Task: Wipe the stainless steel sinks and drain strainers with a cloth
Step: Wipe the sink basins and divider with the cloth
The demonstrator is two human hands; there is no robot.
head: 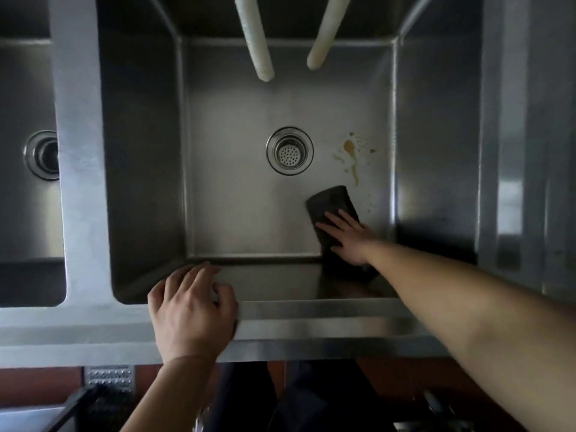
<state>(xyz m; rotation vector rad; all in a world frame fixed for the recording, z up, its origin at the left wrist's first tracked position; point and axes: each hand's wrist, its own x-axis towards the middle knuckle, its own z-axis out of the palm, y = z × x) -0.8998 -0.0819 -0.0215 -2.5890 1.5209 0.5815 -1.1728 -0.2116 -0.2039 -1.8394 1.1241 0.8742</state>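
The middle sink (149, 151) is a deep square basin of stainless steel, seen from straight above. Its drain strainer (290, 150) sits at the centre of the floor, with bare steel all round it. To the right of the strainer lies a brownish stain (350, 151), a blot with a thin trail running toward the near side and fine specks scattered toward the right wall.

The right hand (347, 236) is down in the basin, fingers spread flat and pressing on a dark cloth (332, 204). The cloth lies on the sink floor in the near right corner area, its far edge just short of the stain's trail and its near end running up against the front wall. Between the cloth and the right wall there is a narrow strip of open floor; to its left, the floor is free all the way to the left wall.

The left hand (190, 307) rests on the front rim (311, 310) of the surface, fingers curled over the inner edge and holding nothing.

Two pale hoses (255, 35) hang down over the far part of the basin, their ends well above the floor and apart from the strainer. A second sink (28, 88) lies to the left beyond a broad steel divider (78, 151), with its own drain (43, 154) partly cut off by that divider.
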